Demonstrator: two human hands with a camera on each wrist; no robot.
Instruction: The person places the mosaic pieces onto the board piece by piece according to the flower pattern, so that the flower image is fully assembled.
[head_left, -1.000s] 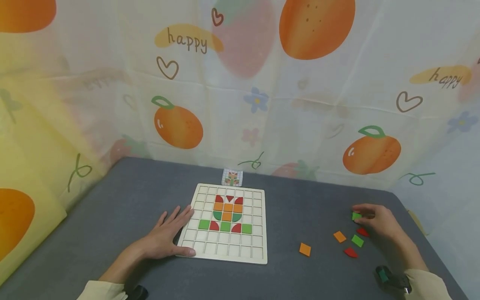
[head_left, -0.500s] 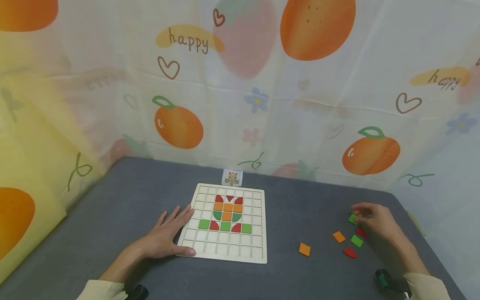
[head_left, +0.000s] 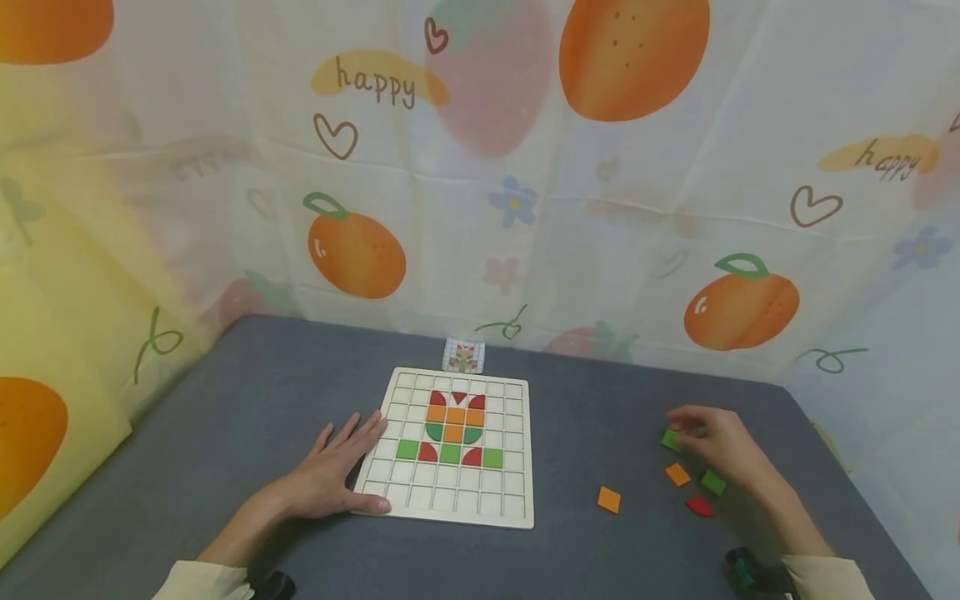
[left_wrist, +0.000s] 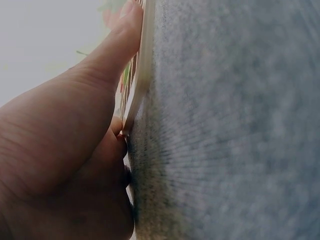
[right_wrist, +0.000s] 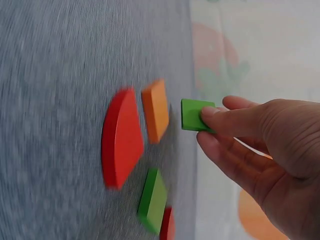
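My right hand (head_left: 716, 442) pinches a green square tile (right_wrist: 192, 114) between thumb and fingertips, raised over the table in the right wrist view. Below it lie an orange square tile (head_left: 678, 475), a second green square tile (head_left: 713, 482) and a red quarter-round tile (head_left: 701, 506). My left hand (head_left: 330, 471) rests spread at the left edge of a white grid board (head_left: 517, 500), its thumb on the front left corner. On the board, red, orange and green tiles (head_left: 453, 433) form a tulip-like pattern.
A small picture card (head_left: 463, 356) with a similar pattern lies behind the board. One orange square tile (head_left: 609, 499) sits alone between the board and the other loose tiles. A fruit-printed cloth (head_left: 600, 217) hangs behind the grey table (head_left: 300, 358).
My right hand has moved left with the green tile, now behind the orange tile. The red tile beneath the hand is now hidden in the head view. My left hand stays put.
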